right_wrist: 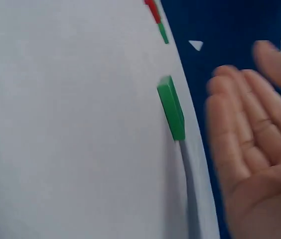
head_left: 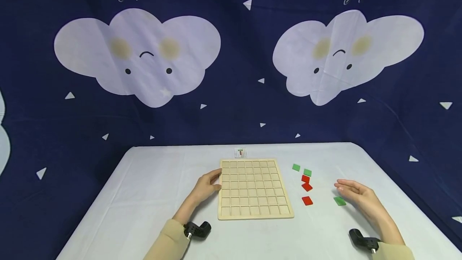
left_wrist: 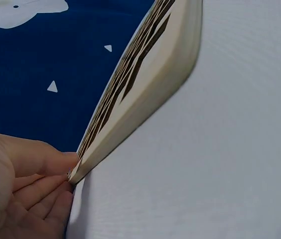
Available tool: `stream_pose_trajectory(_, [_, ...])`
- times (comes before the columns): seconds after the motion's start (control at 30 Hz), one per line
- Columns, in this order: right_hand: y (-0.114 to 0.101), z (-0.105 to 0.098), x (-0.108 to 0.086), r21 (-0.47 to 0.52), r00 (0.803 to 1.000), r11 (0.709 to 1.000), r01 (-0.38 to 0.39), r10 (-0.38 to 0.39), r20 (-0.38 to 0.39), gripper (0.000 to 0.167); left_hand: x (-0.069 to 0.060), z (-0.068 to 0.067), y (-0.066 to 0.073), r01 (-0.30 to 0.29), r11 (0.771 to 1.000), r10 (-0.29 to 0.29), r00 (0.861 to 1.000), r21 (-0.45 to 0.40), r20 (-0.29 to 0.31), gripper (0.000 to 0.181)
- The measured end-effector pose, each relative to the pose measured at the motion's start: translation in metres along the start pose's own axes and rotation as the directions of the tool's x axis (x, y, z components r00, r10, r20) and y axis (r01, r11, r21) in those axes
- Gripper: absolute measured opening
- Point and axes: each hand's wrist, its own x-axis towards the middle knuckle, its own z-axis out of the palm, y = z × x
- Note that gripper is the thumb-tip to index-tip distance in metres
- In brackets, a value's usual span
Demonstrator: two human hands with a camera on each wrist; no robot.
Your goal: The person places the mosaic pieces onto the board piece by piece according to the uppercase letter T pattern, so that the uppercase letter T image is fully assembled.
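One wooden board (head_left: 252, 193), pale, divided into square compartments, lying flat at the lower middle of the frame. One left hand (head_left: 206, 185), mine, at the board's left edge: fingers loosely bent, fingertips and thumb touching that edge. One right hand (head_left: 359, 196), also mine, at the lower right: fingers extended and side by side, held just beside a green square (head_left: 339, 201) and apart from it. Two further green squares, upper (head_left: 296, 167) and lower (head_left: 307, 172), right of the board. Three red squares below those: first (head_left: 305, 179), second (head_left: 307, 187), third (head_left: 307, 200), the last set apart from the others. One small card (head_left: 240, 153), printed with a grid, behind the board's far edge. One white table (head_left: 151, 179) beneath everything. One dark blue cloth (head_left: 245, 51), with clouds and white triangles, filling the upper frame.
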Motion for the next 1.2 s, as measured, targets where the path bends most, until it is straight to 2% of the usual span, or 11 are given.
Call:
stream_pose_trajectory(0.07, [0.007, -0.002, -0.001, -0.056, 0.999, 0.998, -0.04, 0.041, 0.014, 0.057, -0.001, -0.001, 0.0, 0.0, 1.0, 0.0, 1.0, 0.024, -0.002, 0.058])
stream_pose_trajectory(0.17, [0.014, -0.003, -0.002, -0.113, 0.998, 0.992, -0.058, 0.062, 0.029, 0.057, -0.003, -0.002, 0.001, 0.0, 0.999, 0.0, 1.0, 0.046, 0.002, 0.058])
stream_pose_trajectory(0.37, [0.021, -0.004, -0.006, -0.114, 0.994, 0.993, -0.037, 0.048, 0.095, 0.054, -0.006, -0.005, -0.001, 0.0, 0.998, 0.0, 1.0, 0.067, -0.002, 0.057])
stream_pose_trajectory(0.47, [0.021, -0.006, -0.007, -0.131, 0.99, 0.991, -0.019, 0.036, 0.133, 0.053, -0.008, -0.005, -0.001, -0.022, 0.997, 0.022, 1.0, 0.072, 0.001, 0.057])
stream_pose_trajectory(0.63, [0.022, -0.006, -0.006, -0.179, 0.988, 0.983, 0.029, -0.001, 0.157, 0.045, -0.011, -0.003, -0.001, -0.017, 0.998, 0.017, 1.0, 0.068, 0.001, 0.057])
stream_pose_trajectory(0.9, [0.024, -0.004, -0.007, -0.31, 0.993, 0.944, 0.113, -0.093, 0.078, 0.034, -0.007, -0.001, -0.001, -0.02, 0.998, 0.02, 1.0, 0.059, 0.005, 0.058])
stream_pose_trajectory(1.2, [0.02, -0.001, -0.003, -0.399, 0.993, 0.911, 0.105, -0.121, -0.016, 0.034, -0.002, -0.002, 0.0, -0.022, 0.998, 0.022, 1.0, 0.061, 0.007, 0.058])
